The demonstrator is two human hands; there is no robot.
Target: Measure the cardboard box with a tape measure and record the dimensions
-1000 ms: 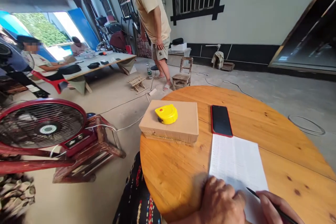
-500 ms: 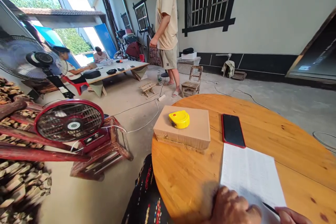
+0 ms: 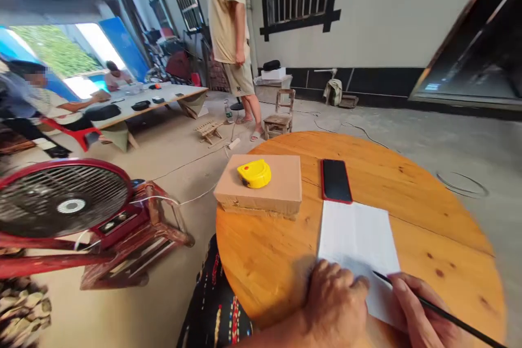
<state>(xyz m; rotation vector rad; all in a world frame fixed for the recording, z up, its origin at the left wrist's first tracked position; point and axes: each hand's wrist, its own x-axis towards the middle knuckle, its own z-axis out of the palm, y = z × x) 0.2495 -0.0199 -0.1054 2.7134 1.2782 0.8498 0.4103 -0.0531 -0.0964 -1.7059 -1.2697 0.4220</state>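
Observation:
A white sheet of paper (image 3: 356,231) with faint lines lies on the round wooden table (image 3: 265,258). My left hand (image 3: 340,299) rests on its lower left part, fingers curled under; whatever they hold, if anything, is hidden. At the right edge of the sheet my right hand (image 3: 424,307) is closed around a slim black pen (image 3: 444,314), its tip pointing left over the paper. Touching the sheet's top edge is a phone (image 3: 336,180) with a red rim and a dark screen. To the left a yellow tape measure (image 3: 255,174) sits on a brown cardboard box (image 3: 281,190).
A red fan (image 3: 69,206) stands on a wooden chair at left, its white cord trailing across the floor. A person (image 3: 228,16) stands beyond the table near a small wooden chair (image 3: 279,114). Two people sit at a long low table (image 3: 163,95) farther back.
The view has swung right and down, so the table and paper appear farther left. More of both hands and the pen shows. The standing person's arm now hangs lower.

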